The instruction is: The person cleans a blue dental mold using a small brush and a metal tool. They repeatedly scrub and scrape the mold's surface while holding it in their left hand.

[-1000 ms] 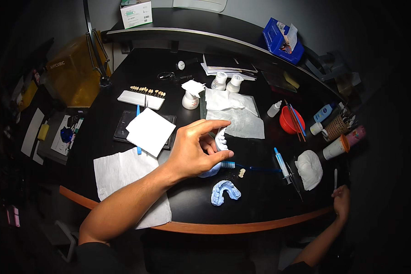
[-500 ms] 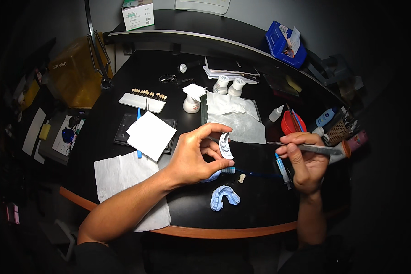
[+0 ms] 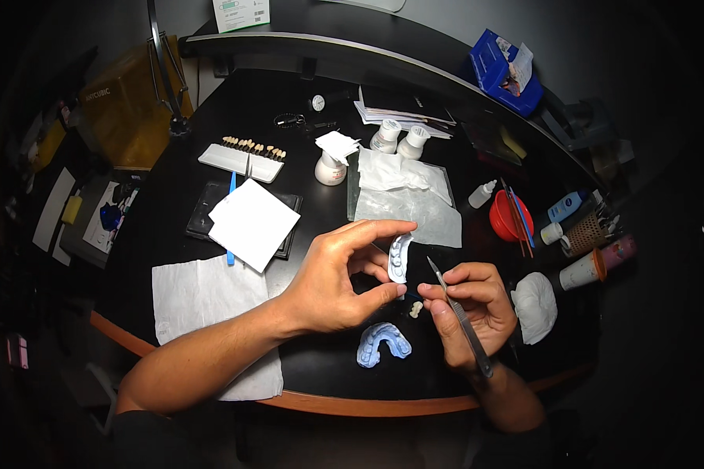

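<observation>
My left hand [image 3: 332,273] pinches a pale, curved dental model piece [image 3: 400,258] between thumb and fingers, holding it upright above the black desk. My right hand [image 3: 481,313] grips a scalpel [image 3: 468,330]; its tip points up and away, a short gap to the right of the model piece. Beneath the hands lies a blue horseshoe-shaped dental model [image 3: 368,348]. A small cream tooth-like piece [image 3: 416,309] sits between it and my right fingertips.
White pads [image 3: 254,223] lie on a dark box at the left, near a tooth shade guide [image 3: 242,162]. White bottles [image 3: 331,170] and tissue on a tray [image 3: 414,215] are farther back. At right are a red bowl [image 3: 508,219], a paper cup [image 3: 579,271] and crumpled tissue [image 3: 535,307].
My right hand has come left and nearer, close to the model piece, and the scalpel has swung to point up and away. The model piece is turned slightly. The view has shifted a little.
</observation>
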`<state>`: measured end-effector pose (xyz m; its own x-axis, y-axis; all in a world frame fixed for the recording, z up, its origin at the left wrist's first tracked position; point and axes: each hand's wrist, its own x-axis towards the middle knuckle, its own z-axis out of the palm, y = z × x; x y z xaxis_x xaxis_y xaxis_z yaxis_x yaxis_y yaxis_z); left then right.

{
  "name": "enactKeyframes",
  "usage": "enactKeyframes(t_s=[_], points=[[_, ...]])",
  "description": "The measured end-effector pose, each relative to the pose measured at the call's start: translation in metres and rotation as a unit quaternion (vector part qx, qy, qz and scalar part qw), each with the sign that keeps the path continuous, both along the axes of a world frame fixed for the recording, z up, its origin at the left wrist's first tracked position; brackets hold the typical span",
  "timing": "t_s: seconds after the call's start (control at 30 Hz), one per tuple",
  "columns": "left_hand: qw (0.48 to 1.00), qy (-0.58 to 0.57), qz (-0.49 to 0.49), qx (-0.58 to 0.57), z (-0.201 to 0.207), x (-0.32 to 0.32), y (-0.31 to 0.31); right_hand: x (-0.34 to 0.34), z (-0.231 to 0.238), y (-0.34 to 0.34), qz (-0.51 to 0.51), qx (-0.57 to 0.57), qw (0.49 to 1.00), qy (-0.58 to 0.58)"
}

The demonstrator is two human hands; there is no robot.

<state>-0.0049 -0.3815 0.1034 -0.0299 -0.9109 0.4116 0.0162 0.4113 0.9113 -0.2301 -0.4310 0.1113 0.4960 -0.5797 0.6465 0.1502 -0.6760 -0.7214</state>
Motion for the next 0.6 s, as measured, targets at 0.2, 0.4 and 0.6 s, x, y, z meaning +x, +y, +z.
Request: enactKeyframes(t_s=[0.2,0.4,0.6], points=[[1.000,-0.024,-0.001,0.017,-0.007,0.000,0.000,-0.001,-0.006,0.007,0.001,0.038,0.999,-0.002],[0.998,-0.049,0.013,0.030,-0.006,0.000,0.001,-0.001,-0.012,0.000,0.042,0.098,0.994,-0.038],[0.999,-0.038,0.015,0.033,-0.006,-0.002,0.000,-0.001,-0.009,0.001,0.046,0.128,0.989,-0.053]])
